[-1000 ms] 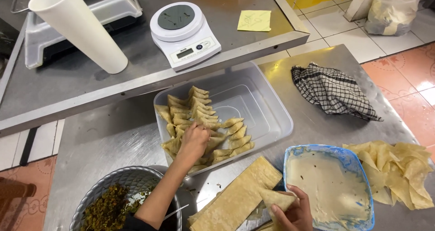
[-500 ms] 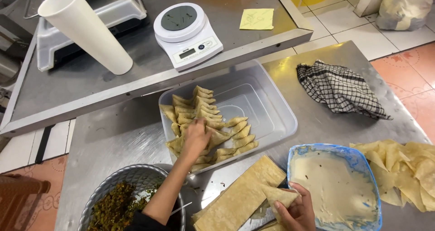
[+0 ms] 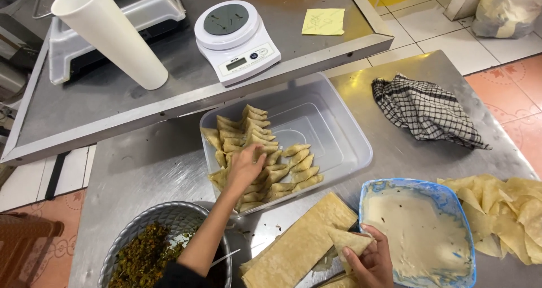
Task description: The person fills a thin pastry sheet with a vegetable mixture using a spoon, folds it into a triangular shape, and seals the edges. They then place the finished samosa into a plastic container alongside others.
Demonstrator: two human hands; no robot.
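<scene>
Near the counter's front-left corner stood a metal bowl [image 3: 169, 220] of dark green chopped filling. Above it the left hand [image 3: 245, 166] reached into a clear plastic tub [image 3: 339, 135] at the middle of the counter, its fingers [image 3: 257, 155] curled together on top of the folded pastries [image 3: 265, 152] stacked in rows along the tub's left and front sides; whether they clamped one piece could not be told. The tub's right half was bare. On the raised shelf behind it stood a tall white cup [image 3: 113, 36] at the left, a white kitchen scale [image 3: 234, 36] in the middle and a yellow sticky note [image 3: 323, 21] to its right.

At the front edge lay a stack of long pastry strips [image 3: 299, 243]. Just beside it the right hand [image 3: 370, 260] held a folded triangular pastry [image 3: 350, 240], fingers clamped on it. A blue-rimmed tray [image 3: 418, 237] of pale paste sat touching that hand's right. A checked cloth [image 3: 426, 110] lay crumpled near the back-right edge, and loose pastry sheets [image 3: 502, 209] were heaped at the right edge.
</scene>
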